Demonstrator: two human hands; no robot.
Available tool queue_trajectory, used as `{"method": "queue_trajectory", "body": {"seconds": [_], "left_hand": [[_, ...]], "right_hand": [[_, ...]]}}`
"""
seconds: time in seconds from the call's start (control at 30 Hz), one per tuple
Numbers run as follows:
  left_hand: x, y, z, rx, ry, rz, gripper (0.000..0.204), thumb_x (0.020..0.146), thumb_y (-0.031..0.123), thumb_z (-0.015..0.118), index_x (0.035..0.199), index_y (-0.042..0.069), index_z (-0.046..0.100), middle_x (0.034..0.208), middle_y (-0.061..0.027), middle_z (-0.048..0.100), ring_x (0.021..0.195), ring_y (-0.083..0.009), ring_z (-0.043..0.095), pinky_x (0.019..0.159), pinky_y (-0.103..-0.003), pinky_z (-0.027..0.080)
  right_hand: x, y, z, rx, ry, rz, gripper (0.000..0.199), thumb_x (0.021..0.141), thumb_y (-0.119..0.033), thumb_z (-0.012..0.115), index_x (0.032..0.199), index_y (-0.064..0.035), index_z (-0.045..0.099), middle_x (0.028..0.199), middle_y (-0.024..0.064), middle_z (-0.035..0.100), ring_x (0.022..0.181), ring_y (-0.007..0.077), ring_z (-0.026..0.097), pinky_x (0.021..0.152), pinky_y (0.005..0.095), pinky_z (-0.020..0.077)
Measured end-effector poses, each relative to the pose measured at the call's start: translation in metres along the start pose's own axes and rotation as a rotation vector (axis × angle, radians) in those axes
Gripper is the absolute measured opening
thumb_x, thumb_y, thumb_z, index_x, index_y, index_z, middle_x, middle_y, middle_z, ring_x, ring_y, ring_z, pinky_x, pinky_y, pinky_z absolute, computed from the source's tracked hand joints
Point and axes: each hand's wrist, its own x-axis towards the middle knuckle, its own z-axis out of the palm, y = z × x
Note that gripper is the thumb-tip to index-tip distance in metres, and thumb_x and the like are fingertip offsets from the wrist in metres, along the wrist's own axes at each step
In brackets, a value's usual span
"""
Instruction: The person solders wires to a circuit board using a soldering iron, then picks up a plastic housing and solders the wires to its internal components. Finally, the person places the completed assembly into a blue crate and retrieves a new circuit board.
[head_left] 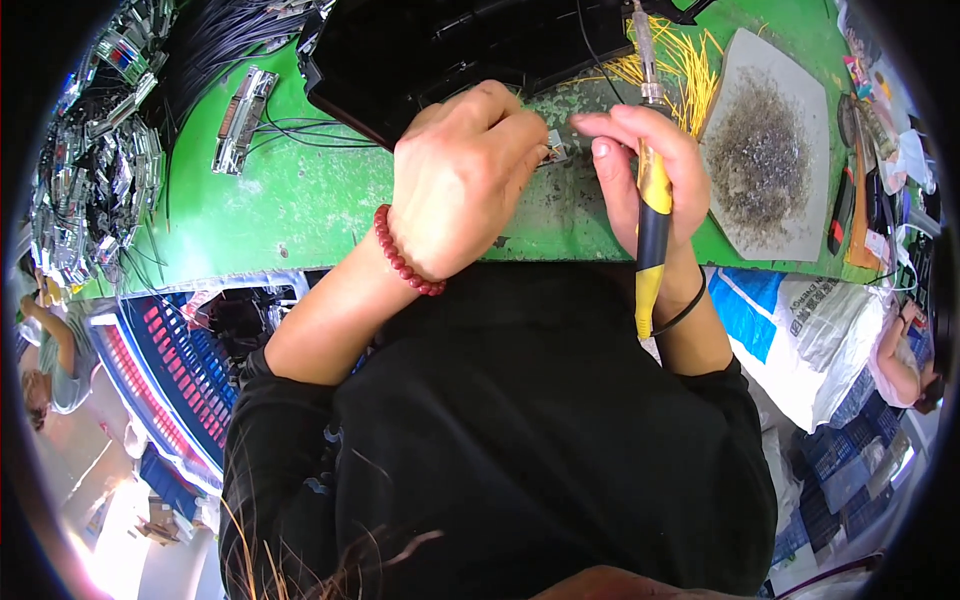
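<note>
My left hand [465,165], with a red bead bracelet at the wrist, is closed near the front edge of a large black plastic part [400,60]. Its fingertips are pressed together, and what they hold is hidden. Beside them a small pale piece [556,148] shows on the table. In my right hand [660,165] rests a soldering iron [654,230] with a yellow and black handle, its metal end pointing away from me. The thumb and forefinger of that hand reach toward the left fingertips.
The green table [290,215] carries a metal-cased part [243,120] with black wires, and piles of similar parts [90,200] at left. Yellow wires [690,75] lie behind my right hand. A grey board [760,150] covered with dark debris is on the right.
</note>
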Motion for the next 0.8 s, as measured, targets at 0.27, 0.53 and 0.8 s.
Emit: {"method": "queue_trajectory", "body": {"seconds": [0.27,0.53,0.8], "left_hand": [[-0.003,-0.005,0.001,0.074,-0.048,0.005,0.012,0.072,0.004,0.073,0.082,0.006,0.066,0.076,-0.007,0.061,0.066,-0.0267,0.06,0.06,-0.035,0.048],[-0.003,-0.008,0.014,0.201,-0.068,0.022,0.009,0.073,0.008,0.07,0.075,0.008,0.062,0.072,-0.0041,0.058,0.065,-0.0246,0.059,0.058,-0.034,0.047],[0.001,-0.008,0.015,0.223,-0.136,0.016,0.008,0.073,0.01,0.069,0.072,0.008,0.062,0.07,-0.0044,0.056,0.063,-0.0248,0.059,0.058,-0.034,0.047]], "right_hand": [[0.002,0.004,-0.007,-0.253,-0.304,0.004,0.046,0.065,0.003,0.075,0.107,-0.0125,0.066,0.064,0.0041,0.049,0.064,0.023,0.052,0.055,0.0336,0.0419],[-0.01,-0.001,0.002,-0.381,-0.251,0.0,0.051,0.062,0.0,0.076,0.109,-0.014,0.065,0.064,0.0019,0.049,0.063,0.0229,0.049,0.059,0.0359,0.0396],[-0.013,0.0,0.005,-0.376,-0.199,0.035,0.052,0.061,0.0,0.077,0.11,-0.0123,0.065,0.063,0.0008,0.049,0.064,0.0225,0.05,0.06,0.0351,0.0405]]}}
